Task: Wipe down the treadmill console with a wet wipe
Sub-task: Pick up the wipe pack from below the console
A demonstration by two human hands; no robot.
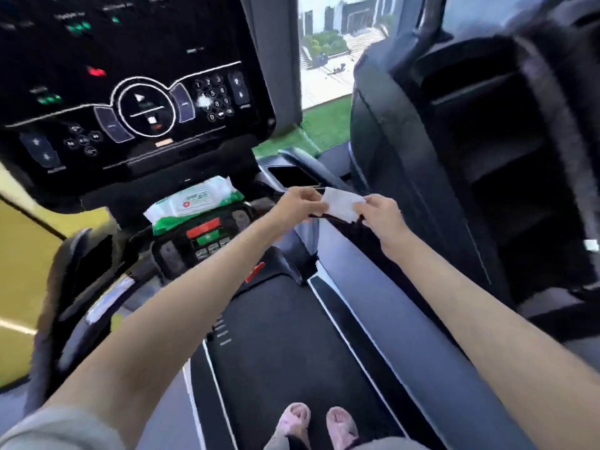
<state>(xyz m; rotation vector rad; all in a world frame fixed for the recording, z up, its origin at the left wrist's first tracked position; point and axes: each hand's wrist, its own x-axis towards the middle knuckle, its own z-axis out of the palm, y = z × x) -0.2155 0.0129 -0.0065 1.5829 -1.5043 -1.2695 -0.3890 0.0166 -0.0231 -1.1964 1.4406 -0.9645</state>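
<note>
Head view.

Wet wipe (342,203): one white sheet, partly folded and crumpled, its edges soft with blur. It is held in the air to the right of the console and above the right side rail of the treadmill, touching no surface.

Left hand (300,204): fingers curled, pinching the left edge of the wet wipe; forearm bare.

Right hand (381,211): fingers curled, pinching the right edge of the wet wipe. The sheet is stretched between the two hands, which sit close together.

Treadmill console (130,92): black glossy panel, tilted, upper left of the hands and apart from them. It carries a round centre control with a play mark, a number keypad, arrow keys, and green and red lights.

Wet wipe pack (194,203): white and green soft pack with a flap label, lying below the console, just left of the left hand.

Lower control panel (207,235): red and green buttons, directly below the pack.

Treadmill belt (292,336): black, with white side lines.

Pink slippers (293,417): two, standing on the belt at the bottom edge.
</note>
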